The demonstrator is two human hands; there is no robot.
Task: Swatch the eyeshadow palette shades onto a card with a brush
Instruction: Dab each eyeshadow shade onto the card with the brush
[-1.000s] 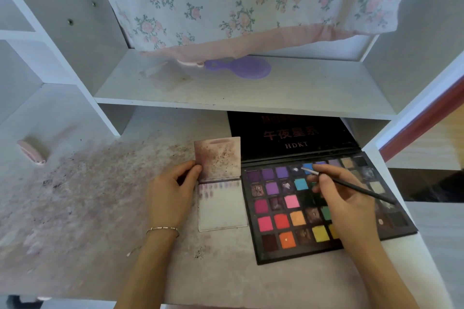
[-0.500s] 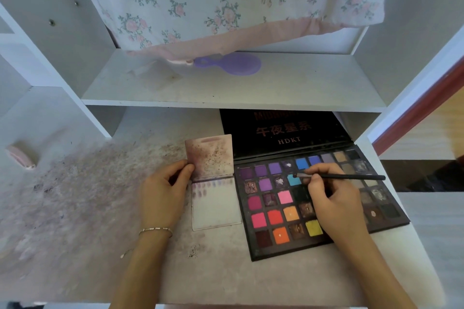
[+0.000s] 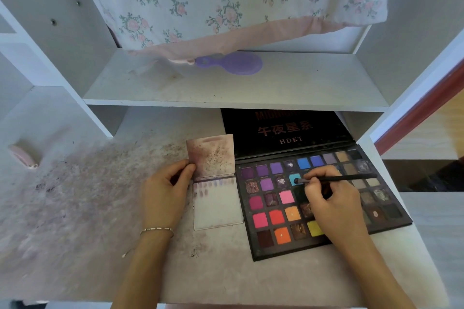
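An open black eyeshadow palette with many coloured pans lies on the desk at the right, its lid leaning back. My right hand grips a thin black brush, and the brush tip sits in the turquoise pan. Left of the palette lies a folded card; its flat lower half shows several faint purple swatches near the top, and its raised upper flap is smudged brownish pink. My left hand pinches the left edge of that flap with thumb and fingers.
The desk top is stained with pink and dark powder. A white shelf overhangs the palette lid and carries a purple hand mirror. A floral cloth hangs behind. A pink object lies far left.
My right hand has brought the brush tip down from the blue pan in the top row to the turquoise pan below. My left hand kept holding the card.
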